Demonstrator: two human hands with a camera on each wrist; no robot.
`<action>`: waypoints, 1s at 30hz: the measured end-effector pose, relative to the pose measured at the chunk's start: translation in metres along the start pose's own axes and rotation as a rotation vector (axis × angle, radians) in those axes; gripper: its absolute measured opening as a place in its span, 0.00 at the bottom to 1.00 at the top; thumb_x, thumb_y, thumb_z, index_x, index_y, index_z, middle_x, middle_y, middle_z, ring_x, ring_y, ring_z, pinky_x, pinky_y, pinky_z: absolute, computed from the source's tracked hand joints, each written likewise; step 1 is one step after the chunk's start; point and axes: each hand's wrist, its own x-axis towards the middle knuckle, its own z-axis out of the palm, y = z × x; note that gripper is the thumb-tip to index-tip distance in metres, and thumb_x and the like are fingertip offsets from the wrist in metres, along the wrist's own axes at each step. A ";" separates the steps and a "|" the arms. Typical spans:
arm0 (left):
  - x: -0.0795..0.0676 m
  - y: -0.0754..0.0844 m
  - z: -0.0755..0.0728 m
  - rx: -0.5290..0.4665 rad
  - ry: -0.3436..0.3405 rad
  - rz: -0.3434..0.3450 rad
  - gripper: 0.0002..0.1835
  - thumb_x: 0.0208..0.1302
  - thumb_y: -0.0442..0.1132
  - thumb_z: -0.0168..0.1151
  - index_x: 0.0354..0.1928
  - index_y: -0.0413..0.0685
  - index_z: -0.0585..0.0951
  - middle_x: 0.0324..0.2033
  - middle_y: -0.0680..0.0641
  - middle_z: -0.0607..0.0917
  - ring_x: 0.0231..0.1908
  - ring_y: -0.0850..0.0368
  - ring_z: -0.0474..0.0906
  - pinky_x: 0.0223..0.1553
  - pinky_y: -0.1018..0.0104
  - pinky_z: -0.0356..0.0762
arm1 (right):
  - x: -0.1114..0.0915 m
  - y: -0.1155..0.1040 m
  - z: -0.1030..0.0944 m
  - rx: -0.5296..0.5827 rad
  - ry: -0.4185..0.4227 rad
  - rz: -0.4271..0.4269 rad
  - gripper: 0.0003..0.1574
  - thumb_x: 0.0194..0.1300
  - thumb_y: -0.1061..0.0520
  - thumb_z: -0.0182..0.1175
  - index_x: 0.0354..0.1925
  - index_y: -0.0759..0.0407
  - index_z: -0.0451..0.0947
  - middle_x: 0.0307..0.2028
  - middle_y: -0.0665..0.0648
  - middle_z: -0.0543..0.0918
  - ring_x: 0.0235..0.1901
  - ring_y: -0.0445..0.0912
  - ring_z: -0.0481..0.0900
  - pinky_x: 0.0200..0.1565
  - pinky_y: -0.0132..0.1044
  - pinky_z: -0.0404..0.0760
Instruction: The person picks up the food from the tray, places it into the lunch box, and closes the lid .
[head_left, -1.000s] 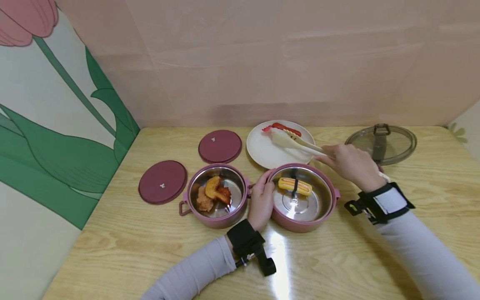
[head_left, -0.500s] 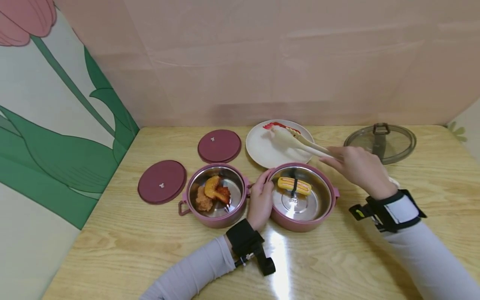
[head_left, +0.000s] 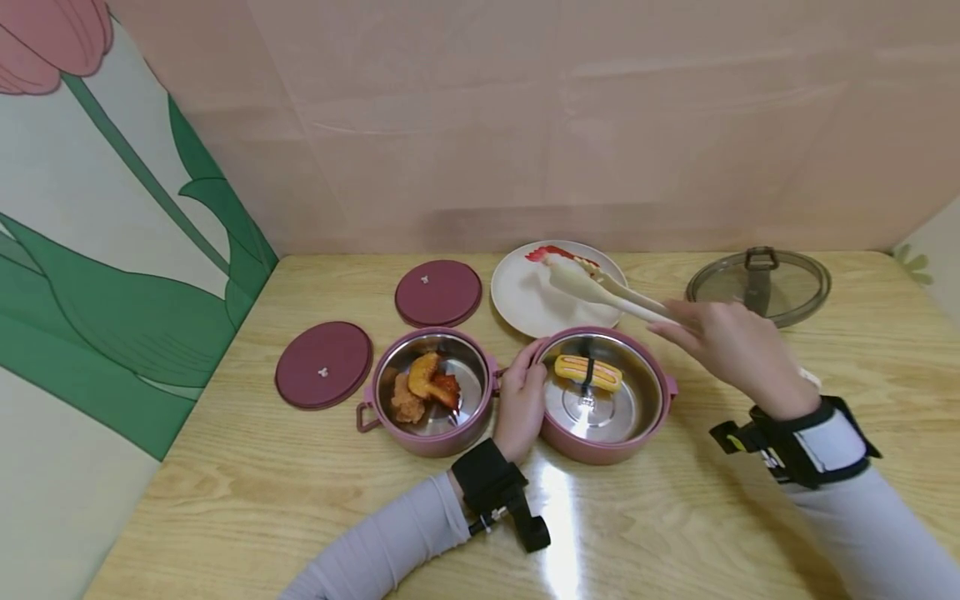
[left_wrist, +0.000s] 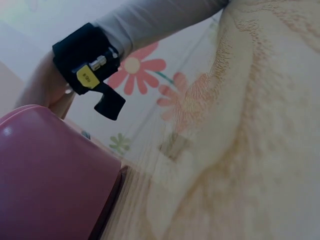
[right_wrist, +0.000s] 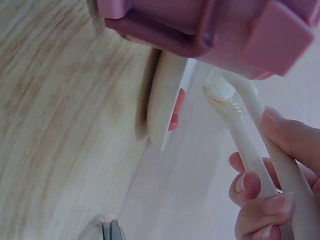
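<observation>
My right hand holds a pair of cream-coloured tongs above the white plate. In the right wrist view a white food piece sits between the tong heads, off the plate. Red food shows on the plate behind the tongs. My left hand grips the left rim of the right-hand pink pot, its fingers over the edge. Inside this steel-lined pot lies a yellow toy food roll with a dark band. In the left wrist view the pot's pink wall hides most of the hand.
Left of my left hand stands a smaller pink pot holding several fried-looking food pieces. Two maroon lids lie on the wooden table at the left and back. A clear oval lid with a handle sits at the back right.
My right hand has drawn back to the right and slightly nearer to me with the tongs, whose heads have shifted a little over the plate. The left hand stays on the pot rim.
</observation>
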 end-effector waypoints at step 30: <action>0.001 -0.002 -0.005 -0.003 -0.010 -0.041 0.24 0.70 0.31 0.41 0.65 0.39 0.71 0.63 0.44 0.75 0.65 0.56 0.67 0.69 0.60 0.61 | -0.077 -0.017 -0.038 -0.040 0.064 0.020 0.26 0.64 0.47 0.64 0.54 0.60 0.80 0.40 0.68 0.85 0.21 0.48 0.78 0.16 0.43 0.70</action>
